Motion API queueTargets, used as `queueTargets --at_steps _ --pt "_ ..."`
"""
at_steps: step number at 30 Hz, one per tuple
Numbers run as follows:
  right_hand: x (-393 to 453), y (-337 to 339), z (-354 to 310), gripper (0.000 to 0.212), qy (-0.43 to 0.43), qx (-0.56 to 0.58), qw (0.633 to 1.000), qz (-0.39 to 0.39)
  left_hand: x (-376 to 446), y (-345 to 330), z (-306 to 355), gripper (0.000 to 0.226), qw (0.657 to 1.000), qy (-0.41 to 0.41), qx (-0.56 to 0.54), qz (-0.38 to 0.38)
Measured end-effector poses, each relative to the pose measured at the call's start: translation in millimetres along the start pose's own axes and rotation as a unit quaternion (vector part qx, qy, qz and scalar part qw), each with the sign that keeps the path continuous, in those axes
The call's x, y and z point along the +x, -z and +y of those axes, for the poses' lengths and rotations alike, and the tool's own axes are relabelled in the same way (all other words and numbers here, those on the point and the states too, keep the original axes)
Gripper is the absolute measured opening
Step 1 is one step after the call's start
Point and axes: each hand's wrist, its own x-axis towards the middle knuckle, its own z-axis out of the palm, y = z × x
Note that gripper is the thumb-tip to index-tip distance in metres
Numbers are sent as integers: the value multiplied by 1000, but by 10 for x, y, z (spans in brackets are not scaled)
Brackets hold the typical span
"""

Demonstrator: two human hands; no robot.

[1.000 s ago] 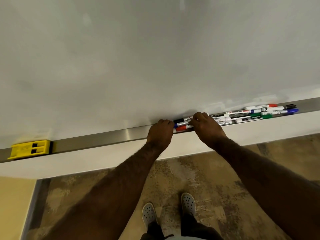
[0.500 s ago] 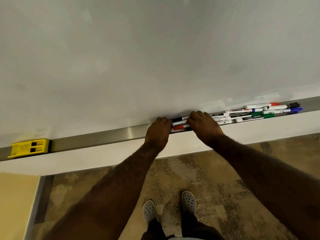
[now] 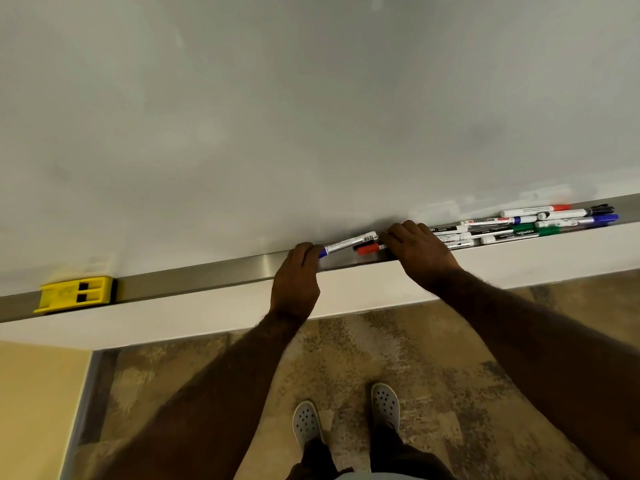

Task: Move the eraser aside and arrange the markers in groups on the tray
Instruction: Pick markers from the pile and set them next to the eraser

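Both forearms reach up to the metal tray [image 3: 194, 277] under the whiteboard [image 3: 311, 116]. The left hand [image 3: 294, 282] curls onto the blue-capped marker [image 3: 348, 244]; fingertip grip is hidden. That marker lies along the tray, cap toward the yellow eraser [image 3: 78, 294] far left. The right hand [image 3: 417, 252] covers the red-capped marker [image 3: 369, 250]. Beyond it the marker pile [image 3: 526, 225] lies lengthwise; "camlin" reads on one.

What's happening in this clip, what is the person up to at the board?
A person stands at a whiteboard sorting markers on its long metal tray. The left hand grips the blue-capped end of a white marker, tilted up off the tray. The right hand rests on the mixed pile of markers, beside a red-capped marker. The yellow block eraser sits far off at the tray's left end.
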Motion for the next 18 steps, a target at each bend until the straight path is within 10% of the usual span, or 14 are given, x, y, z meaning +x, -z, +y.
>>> queueTargets --at_steps 18 --pt "163 -31 -149 22 -62 -8 995 -78 -53 110 -1 19 985 21 -140 101"
